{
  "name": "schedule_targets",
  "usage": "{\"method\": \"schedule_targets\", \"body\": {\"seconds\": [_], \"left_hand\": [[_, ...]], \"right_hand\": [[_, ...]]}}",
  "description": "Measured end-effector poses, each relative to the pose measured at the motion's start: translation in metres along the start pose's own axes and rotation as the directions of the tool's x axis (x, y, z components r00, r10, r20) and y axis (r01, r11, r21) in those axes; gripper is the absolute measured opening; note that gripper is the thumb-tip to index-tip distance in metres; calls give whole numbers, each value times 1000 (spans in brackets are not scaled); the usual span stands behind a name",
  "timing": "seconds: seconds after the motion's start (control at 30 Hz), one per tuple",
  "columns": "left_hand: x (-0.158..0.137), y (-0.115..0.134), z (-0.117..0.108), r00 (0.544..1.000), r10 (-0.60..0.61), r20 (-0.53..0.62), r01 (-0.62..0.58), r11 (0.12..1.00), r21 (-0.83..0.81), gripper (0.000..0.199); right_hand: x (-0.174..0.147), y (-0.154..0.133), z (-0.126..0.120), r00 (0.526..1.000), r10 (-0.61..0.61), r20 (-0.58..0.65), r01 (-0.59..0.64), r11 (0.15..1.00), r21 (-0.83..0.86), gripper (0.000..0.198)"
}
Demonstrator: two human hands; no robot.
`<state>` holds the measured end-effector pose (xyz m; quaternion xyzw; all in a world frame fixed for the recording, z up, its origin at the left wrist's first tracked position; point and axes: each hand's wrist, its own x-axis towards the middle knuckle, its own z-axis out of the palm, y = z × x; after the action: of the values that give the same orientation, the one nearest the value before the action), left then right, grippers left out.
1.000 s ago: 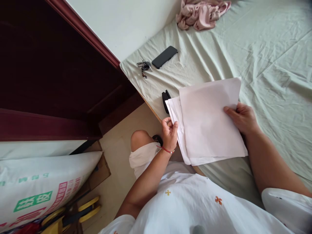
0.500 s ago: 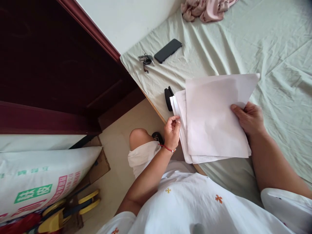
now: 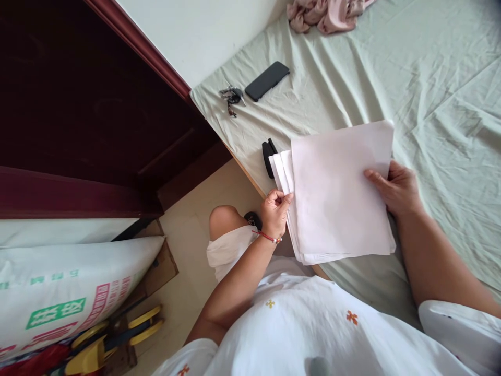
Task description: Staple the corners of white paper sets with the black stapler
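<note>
A stack of white paper sheets (image 3: 338, 196) lies across both hands, above the edge of the bed. My right hand (image 3: 399, 189) grips its right side, thumb on top and the other fingers hidden beneath. At the left edge, my left hand (image 3: 277, 211) pinches the sheets between thumb and curled fingers. The lower sheets fan out to the left from under the blank top one. Just beyond the stack's left corner, a black stapler-like object (image 3: 268, 156) rests on the sheet, partly covered by the paper.
On the pale green bed sheet (image 3: 442, 104) are a black phone (image 3: 267, 81), a bunch of keys (image 3: 233, 96) and a crumpled pink cloth (image 3: 329, 14). A dark red wooden cabinet (image 3: 86, 104) stands at left, with a printed white sack (image 3: 78, 292) below it.
The top sheet has come down flatter and shifted left, lining up more closely with the stack. My right hand has moved slightly left, and my left thumb now presses on the paper's edge.
</note>
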<state>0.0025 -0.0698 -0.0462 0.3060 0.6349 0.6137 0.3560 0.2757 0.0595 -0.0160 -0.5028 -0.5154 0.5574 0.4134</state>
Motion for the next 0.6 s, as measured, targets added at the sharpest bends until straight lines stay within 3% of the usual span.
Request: {"method": "schedule_targets", "body": {"seconds": [0.13,0.33,0.6], "left_hand": [[-1,0,2,997,-74,-19,72,994,-88,64],[-1,3,1,999,36,-15,-36,998,-52,59],[-4,1,2,998,64,-7,-64,994,-89,77]], "right_hand": [[1,-2,1,1000,-4,-5,4,999,-32,40],[1,-9,5,998,2,-64,-4,999,-34,37],[2,-7,2,995,-27,-92,28,1000,4,36]]}}
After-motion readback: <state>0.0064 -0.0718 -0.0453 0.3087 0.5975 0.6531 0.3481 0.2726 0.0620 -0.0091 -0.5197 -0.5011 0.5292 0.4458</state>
